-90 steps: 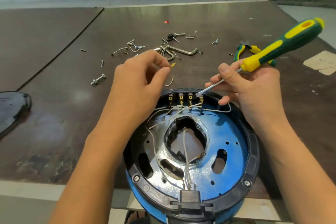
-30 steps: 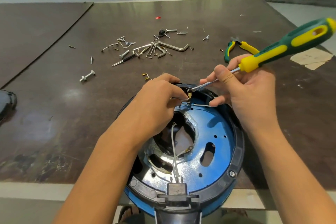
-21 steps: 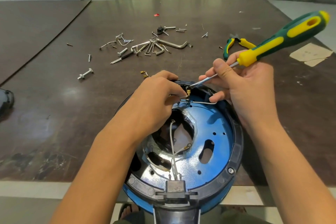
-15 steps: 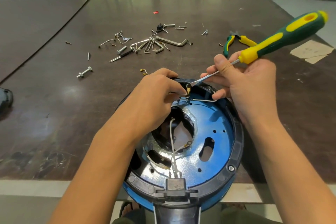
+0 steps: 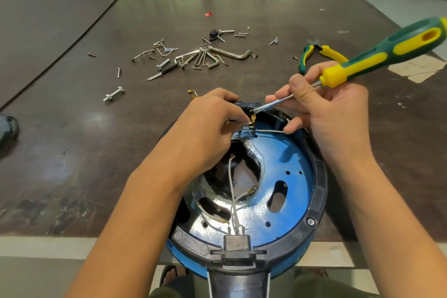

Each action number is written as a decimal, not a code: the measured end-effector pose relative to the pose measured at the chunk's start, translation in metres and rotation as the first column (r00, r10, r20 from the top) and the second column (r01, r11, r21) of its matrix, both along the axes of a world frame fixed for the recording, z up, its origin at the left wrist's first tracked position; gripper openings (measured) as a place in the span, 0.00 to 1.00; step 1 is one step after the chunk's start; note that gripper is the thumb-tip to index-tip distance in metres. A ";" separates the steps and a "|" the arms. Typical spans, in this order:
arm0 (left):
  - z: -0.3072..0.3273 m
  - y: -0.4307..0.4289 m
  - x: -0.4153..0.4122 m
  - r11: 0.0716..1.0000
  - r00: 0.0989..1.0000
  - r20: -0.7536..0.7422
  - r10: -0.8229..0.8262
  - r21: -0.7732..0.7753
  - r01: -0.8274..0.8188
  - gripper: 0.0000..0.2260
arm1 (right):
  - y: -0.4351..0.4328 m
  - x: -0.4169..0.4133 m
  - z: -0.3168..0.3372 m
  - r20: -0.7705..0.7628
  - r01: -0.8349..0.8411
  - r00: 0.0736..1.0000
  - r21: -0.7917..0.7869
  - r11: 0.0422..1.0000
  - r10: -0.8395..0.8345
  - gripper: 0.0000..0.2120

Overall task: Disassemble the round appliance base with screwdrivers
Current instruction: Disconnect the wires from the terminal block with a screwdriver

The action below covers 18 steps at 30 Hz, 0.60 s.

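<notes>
Closest to the camera, the round appliance base (image 5: 285,203) sits at 6 o'clock, hanging partly over the near edge of the tabletop (image 5: 72,143), open side up. My guess is it's pulled in tight like that so both forearms can reach straight in. A black plug block (image 5: 238,245) sits on the near rim with thin white wires (image 5: 231,191) running from it across the shiny middle.

A bit further in, the left hand (image 5: 210,128) is pinched shut on a small brass terminal (image 5: 253,119) at the far rim of the base, around 12 o'clock. The right hand (image 5: 331,109) is closed on the green and yellow screwdriver (image 5: 377,55), choked way up on the metal shaft rather than the handle, probably for fine control, with the tip right on that terminal. Its lower fingers also touch a white wire. Looks like prying a connector off, not turning a screw.

Past the hands, from 11 to 12 o'clock, there's a scatter of loose screws and hex keys (image 5: 212,55), parked out of the way, plus a bolt (image 5: 113,94) at 10 and green-handled pliers (image 5: 319,55) at 1 o'clock.

Hard to tell: the left hand covers whatever else sits along that far rim, and a dark thing (image 5: 8,126) at 9 o'clock is cut off by the frame.
</notes>
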<state>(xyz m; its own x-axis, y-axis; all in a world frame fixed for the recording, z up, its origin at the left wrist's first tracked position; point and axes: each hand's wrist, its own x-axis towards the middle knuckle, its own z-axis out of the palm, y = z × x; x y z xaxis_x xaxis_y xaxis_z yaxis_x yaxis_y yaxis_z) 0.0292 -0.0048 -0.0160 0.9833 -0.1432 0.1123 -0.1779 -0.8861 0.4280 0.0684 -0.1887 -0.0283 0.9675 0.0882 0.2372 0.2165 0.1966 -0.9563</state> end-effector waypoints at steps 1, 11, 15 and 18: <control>0.000 0.000 0.000 1.000 1.000 0.000 0.001 -0.004 -0.001 0.13 | 0.000 0.000 0.000 0.004 -0.002 1.000 -0.004 1.000 0.002 0.08; 0.001 0.000 0.000 1.000 1.000 -0.008 0.010 -0.001 -0.010 0.13 | 0.003 0.005 0.001 -0.068 0.027 0.997 -0.067 0.997 -0.031 0.09; 0.001 -0.001 0.000 1.000 1.000 0.001 0.025 0.000 -0.025 0.12 | 0.002 0.003 0.001 -0.014 0.036 0.999 -0.074 0.997 -0.037 0.09; 0.001 -0.001 -0.001 0.999 0.999 0.021 0.035 -0.028 -0.034 0.11 | 0.002 0.001 0.000 -0.040 0.068 0.997 0.014 0.998 -0.067 0.08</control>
